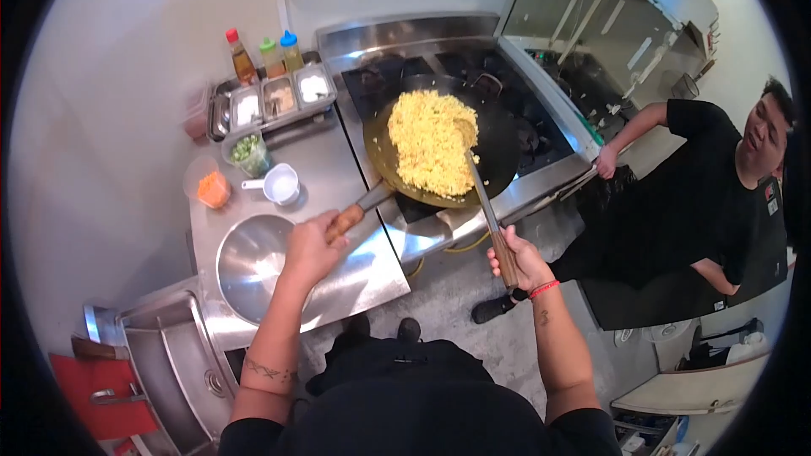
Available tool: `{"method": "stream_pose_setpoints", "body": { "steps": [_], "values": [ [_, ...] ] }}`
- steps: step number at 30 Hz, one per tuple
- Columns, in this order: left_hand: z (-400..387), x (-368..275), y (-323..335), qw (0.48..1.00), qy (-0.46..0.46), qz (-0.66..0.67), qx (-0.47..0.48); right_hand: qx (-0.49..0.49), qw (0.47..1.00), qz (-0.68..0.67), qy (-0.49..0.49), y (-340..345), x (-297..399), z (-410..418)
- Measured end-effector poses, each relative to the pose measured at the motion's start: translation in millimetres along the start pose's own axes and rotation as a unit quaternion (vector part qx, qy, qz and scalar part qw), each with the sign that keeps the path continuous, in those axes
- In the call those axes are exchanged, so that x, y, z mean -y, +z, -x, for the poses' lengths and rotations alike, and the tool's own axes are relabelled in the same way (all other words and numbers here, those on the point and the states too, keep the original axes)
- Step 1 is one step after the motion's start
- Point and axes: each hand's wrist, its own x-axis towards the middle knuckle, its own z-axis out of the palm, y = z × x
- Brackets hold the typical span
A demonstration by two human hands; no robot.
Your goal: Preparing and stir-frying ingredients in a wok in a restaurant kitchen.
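Note:
A large dark wok (500, 171) sits over the stove, with yellow fried rice (431, 139) heaped in its middle and left side. My left hand (315, 248) grips the wok's wooden handle (346, 223). In my right hand (527, 258) is the wooden-handled wok ladle (485, 193), its metal shaft reaching up into the rice. The ladle's head is mostly hidden by rice. Left of the wok handle, a steel mixing bowl (244, 259) rests on the counter, partly behind my left forearm.
Beside the stove (545, 133), the steel counter (329, 168) holds a white measuring cup (280, 185), tubs of orange bits (213, 190) and chopped greens (248, 152), a seasoning tray (282, 101) and several bottles (241, 58). A sink (184, 361) is lower left. Another person (684, 183) stands at right.

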Motion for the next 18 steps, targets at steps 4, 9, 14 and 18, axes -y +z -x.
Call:
{"method": "stream_pose_setpoints", "body": {
  "steps": [4,9,14,18],
  "values": [
    [27.5,-53.0,1.8,0.907,0.222,-0.211,-0.288,-0.014,0.997,-0.078,0.001,-10.8,-45.4,-11.9],
    [66.9,-154.8,-7.3,0.871,0.469,0.142,0.02,-0.187,0.979,0.086,0.008,-90.2,-177.6,-113.8],
    [72.3,-148.2,-21.5,0.728,0.555,0.125,0.384,-0.203,0.974,-0.043,-0.087,-57.3,-179.0,-194.8],
    [143.8,-30.3,-6.7,0.911,0.392,0.131,-0.014,-0.222,0.964,-0.052,-0.135,-54.6,-203.1,-225.8]
  ]
}}
